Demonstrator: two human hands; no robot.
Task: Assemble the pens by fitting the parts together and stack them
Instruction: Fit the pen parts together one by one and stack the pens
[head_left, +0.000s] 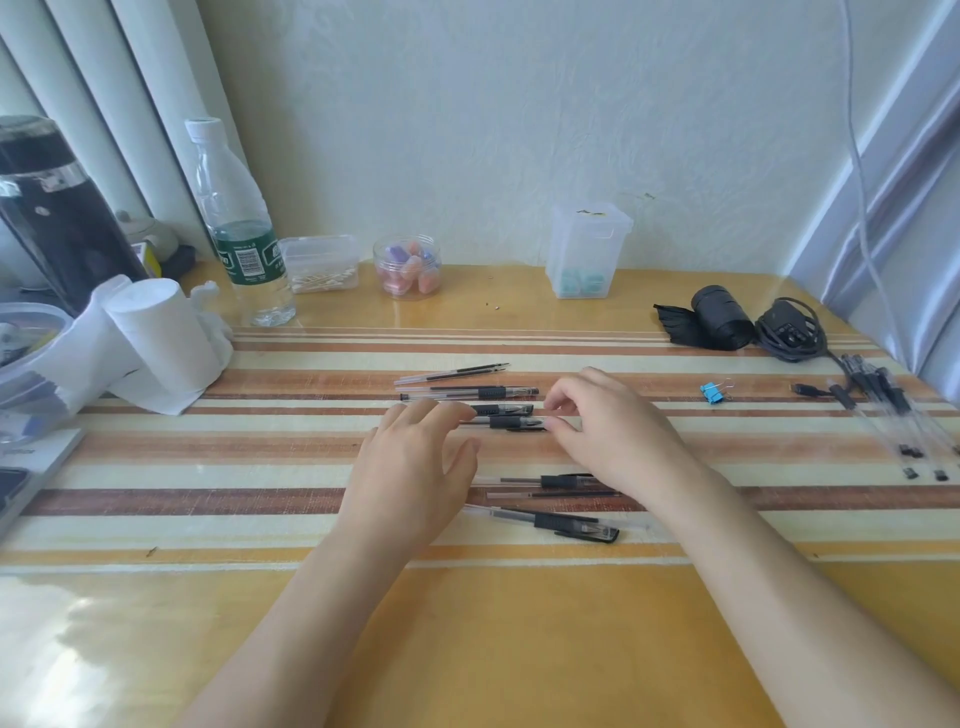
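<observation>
Fingers (560, 425) on pen (511, 422), loose pens (576, 526) close around.

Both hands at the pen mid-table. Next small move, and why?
Likely let go of the pen and leave it with the row of pens behind it. It already lies flat alongside them, the right hand pinching its end, the left hand resting fingers on the barrel. The loose parts nearer still wait.

The head view looks forward and down, close over the table (467, 649), facing the wall (467, 130).
</observation>
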